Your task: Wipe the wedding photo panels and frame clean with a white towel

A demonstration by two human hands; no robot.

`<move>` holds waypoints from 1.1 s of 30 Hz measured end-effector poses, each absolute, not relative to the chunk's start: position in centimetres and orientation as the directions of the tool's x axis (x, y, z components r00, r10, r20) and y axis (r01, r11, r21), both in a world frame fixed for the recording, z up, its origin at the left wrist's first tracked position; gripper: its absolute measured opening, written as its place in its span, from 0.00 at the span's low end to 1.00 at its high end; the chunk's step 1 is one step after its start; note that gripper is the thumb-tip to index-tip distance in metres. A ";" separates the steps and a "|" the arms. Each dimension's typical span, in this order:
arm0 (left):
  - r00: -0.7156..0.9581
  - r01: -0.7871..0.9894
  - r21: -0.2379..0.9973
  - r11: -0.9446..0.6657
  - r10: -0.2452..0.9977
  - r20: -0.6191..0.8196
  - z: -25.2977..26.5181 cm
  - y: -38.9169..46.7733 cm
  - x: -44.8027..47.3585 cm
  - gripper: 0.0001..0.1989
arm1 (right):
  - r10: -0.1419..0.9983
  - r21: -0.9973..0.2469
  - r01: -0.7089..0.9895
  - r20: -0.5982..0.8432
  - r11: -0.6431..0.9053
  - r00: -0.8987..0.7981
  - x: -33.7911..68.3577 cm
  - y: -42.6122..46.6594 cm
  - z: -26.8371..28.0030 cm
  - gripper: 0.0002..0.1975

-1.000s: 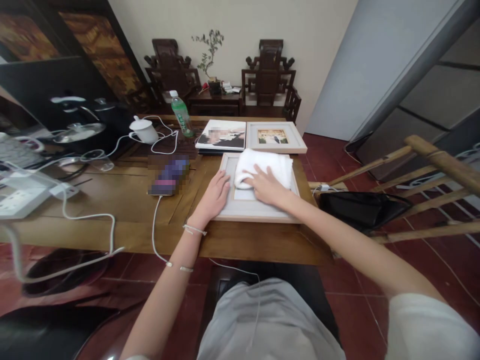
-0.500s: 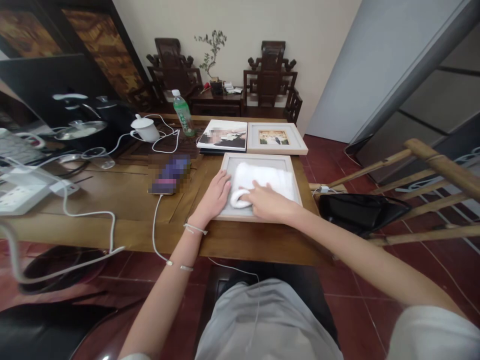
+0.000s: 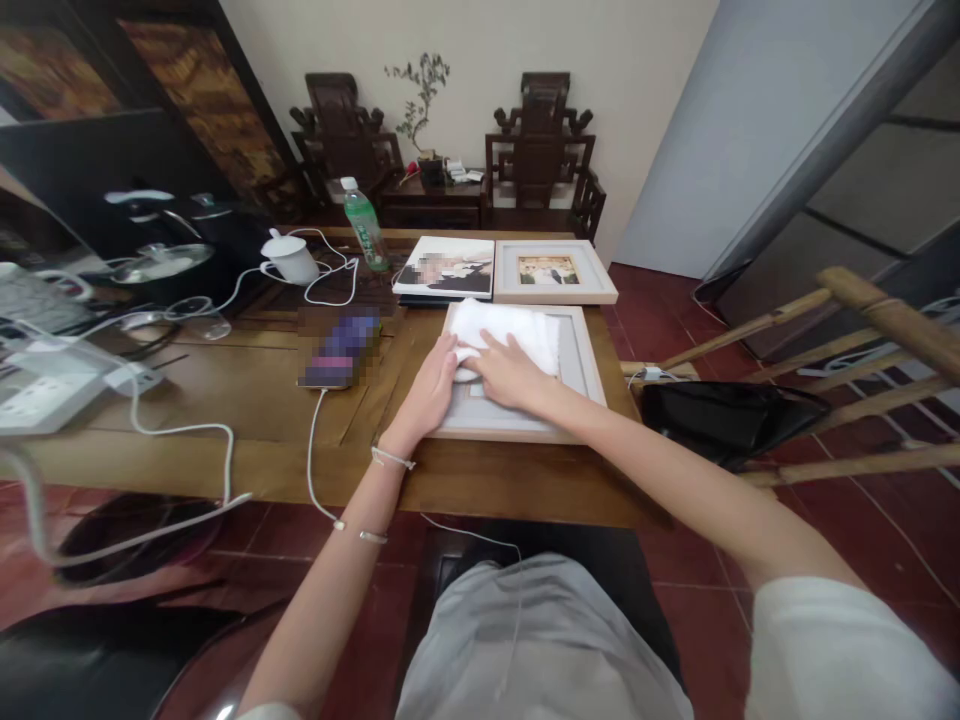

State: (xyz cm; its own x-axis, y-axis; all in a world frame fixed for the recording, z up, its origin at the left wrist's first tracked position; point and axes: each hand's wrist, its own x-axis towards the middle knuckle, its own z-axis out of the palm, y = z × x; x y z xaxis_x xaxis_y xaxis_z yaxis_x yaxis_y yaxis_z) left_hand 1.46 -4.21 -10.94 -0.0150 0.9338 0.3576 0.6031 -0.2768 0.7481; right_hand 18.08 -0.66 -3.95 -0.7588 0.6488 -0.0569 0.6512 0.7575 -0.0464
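A light wooden picture frame (image 3: 579, 365) lies flat near the table's front edge. Over its upper left part is spread a white cloth (image 3: 517, 322), covering much of the pane. My right hand (image 3: 511, 372) presses on this cloth with its fingers apart, a fold of it bunched by the fingertips and thumb. Along the frame's left edge rests my left hand (image 3: 433, 388), fingers stretched out and lying flat. The fingertips of both hands are close together at the cloth's left side.
Behind the frame lie a second framed picture (image 3: 592, 272) and a photo book (image 3: 450, 262). To the left are a phone (image 3: 341, 350) on a cable, a green bottle (image 3: 365, 225), a lidded white cup (image 3: 291, 260) and a power strip (image 3: 45, 385). A bamboo chair (image 3: 847, 410) stands right.
My right hand has slid the cloth up and left across the frame, uncovering its lower right part. The left hand stays at the left edge.
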 end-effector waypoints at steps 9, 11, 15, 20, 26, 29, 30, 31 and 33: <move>-0.013 0.647 0.711 -0.278 0.927 0.375 -11.4 -4.1 1.0 0.36 | 0.643 -0.034 0.650 -0.114 0.759 -0.757 17.9 -2.7 -3.8 0.31; 0.003 0.656 0.700 -0.283 0.928 0.372 -11.5 -4.1 0.9 0.34 | 0.585 -0.068 0.603 -0.177 0.795 -0.791 19.1 -4.8 -3.2 0.31; 0.074 0.704 0.637 -0.315 0.924 0.374 -12.0 -3.7 0.5 0.29 | 0.587 -0.085 0.627 -0.272 0.774 -0.762 22.2 -7.1 -1.0 0.30; 0.171 0.763 0.523 -0.379 0.899 0.402 -12.9 -3.1 -0.1 0.23 | 0.684 -0.008 0.726 -0.328 0.688 -0.652 24.8 -6.7 0.4 0.26; 0.155 0.754 0.529 -0.390 0.887 0.434 -13.4 -2.9 -0.1 0.23 | 0.495 -0.025 0.506 -0.171 0.862 -0.852 23.2 -6.4 -1.9 0.30; 0.157 0.743 0.541 -0.394 0.888 0.431 -13.5 -2.8 -0.2 0.24 | 0.524 -0.005 0.529 -0.125 0.849 -0.842 21.8 -5.3 -2.8 0.29; 0.159 0.741 0.542 -0.396 0.888 0.431 -13.5 -2.8 -0.2 0.25 | 0.557 0.018 0.559 -0.112 0.829 -0.823 21.3 -4.5 -3.0 0.29; 0.161 0.740 0.542 -0.399 0.887 0.434 -13.5 -2.8 -0.2 0.25 | 0.591 0.048 0.590 -0.093 0.806 -0.801 20.9 -3.6 -3.1 0.29; 0.162 0.736 0.541 -0.407 0.882 0.443 -13.4 -2.8 -0.2 0.26 | 0.639 0.105 0.633 -0.036 0.767 -0.769 20.0 -1.5 -3.3 0.30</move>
State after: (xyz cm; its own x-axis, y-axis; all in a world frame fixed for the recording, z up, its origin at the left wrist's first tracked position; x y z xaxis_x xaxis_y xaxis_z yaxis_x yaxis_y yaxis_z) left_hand -0.23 -2.78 -13.45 0.1622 0.8816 0.4433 0.7360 -0.4073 0.5407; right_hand 19.99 -1.48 -3.29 -0.7685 0.6388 -0.0355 0.6329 0.7672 0.1045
